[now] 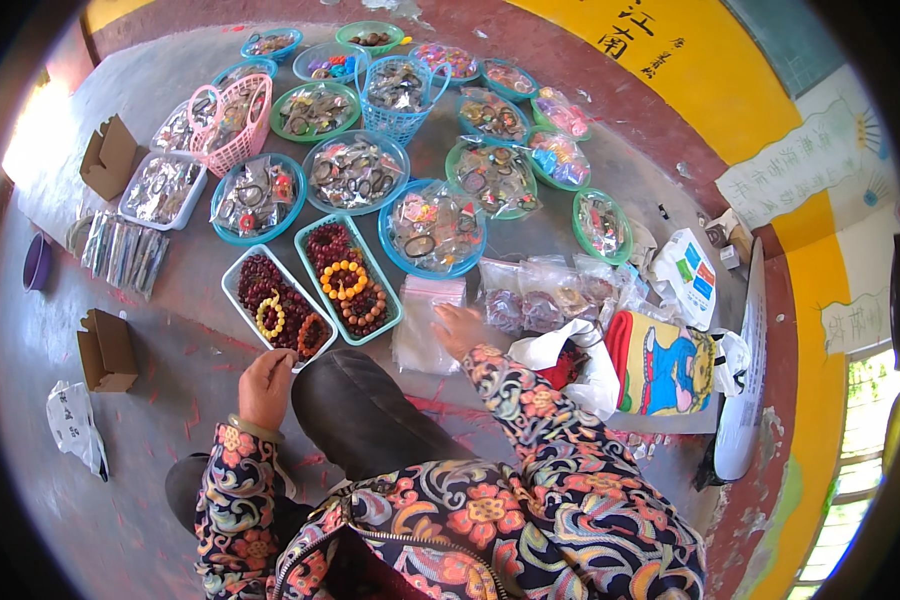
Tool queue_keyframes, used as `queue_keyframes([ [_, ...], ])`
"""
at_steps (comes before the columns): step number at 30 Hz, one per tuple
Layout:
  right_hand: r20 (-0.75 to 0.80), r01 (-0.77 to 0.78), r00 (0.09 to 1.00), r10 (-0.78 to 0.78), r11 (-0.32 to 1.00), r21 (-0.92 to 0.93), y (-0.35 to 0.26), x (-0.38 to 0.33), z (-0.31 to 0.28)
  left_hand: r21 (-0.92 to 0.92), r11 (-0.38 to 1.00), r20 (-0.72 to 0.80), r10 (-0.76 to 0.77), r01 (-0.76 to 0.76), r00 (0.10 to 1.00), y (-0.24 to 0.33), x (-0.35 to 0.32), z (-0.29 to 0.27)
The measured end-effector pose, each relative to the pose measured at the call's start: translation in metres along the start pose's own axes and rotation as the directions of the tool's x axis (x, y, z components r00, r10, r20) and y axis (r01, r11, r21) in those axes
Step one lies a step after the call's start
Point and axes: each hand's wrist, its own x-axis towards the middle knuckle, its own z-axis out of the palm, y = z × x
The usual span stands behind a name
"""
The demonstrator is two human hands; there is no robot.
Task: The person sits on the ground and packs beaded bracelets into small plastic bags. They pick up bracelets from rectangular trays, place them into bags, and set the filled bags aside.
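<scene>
My left hand [266, 386] reaches to the near corner of a white rectangular tray [232, 283] filled with dark red bead bracelets and one yellow one; its fingers are curled at the tray's edge, and what they hold cannot be told. My right hand [457, 328] rests palm down on a stack of clear zip bags [422, 318] lying on the ground. A teal rectangular tray [391, 313] of dark red and orange bead bracelets sits between the two hands. My knee in dark trousers lies just below the trays.
Several round blue and green bowls of bagged trinkets spread across the ground beyond, with a pink basket [232, 128] and a blue basket [398, 102]. Cardboard boxes [107, 351] lie at left. A colourful cloth bag [663, 364] and bagged bracelets [542, 306] lie at right, by the red and yellow wall.
</scene>
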Motion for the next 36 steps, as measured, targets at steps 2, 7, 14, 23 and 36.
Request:
queue_keyframes([
  [2,0.087,-0.017,0.996,0.025,0.996,-0.092,0.021,-0.003,-0.026,0.100,0.991,0.000,0.092,-0.092,0.996,0.029,-0.008,0.001],
  [7,-0.154,-0.333,0.942,0.298,0.891,-0.309,0.129,-0.029,-0.091,0.200,0.776,0.266,0.544,-0.598,0.795,0.070,-0.019,0.037],
  [14,-0.118,-0.544,0.815,0.567,0.680,-0.491,0.218,-0.057,-0.111,0.323,0.736,0.304,0.515,-0.595,0.801,0.077,-0.019,0.047],
  [23,0.221,-0.518,0.625,0.749,0.609,-0.600,0.215,-0.036,-0.112,0.345,0.725,0.292,0.521,-0.597,0.802,0.077,-0.017,0.051],
  [36,-0.022,-0.649,0.758,0.651,0.752,-0.111,0.230,-0.043,-0.143,0.326,0.723,0.264,0.550,-0.610,0.793,0.078,-0.017,0.051],
])
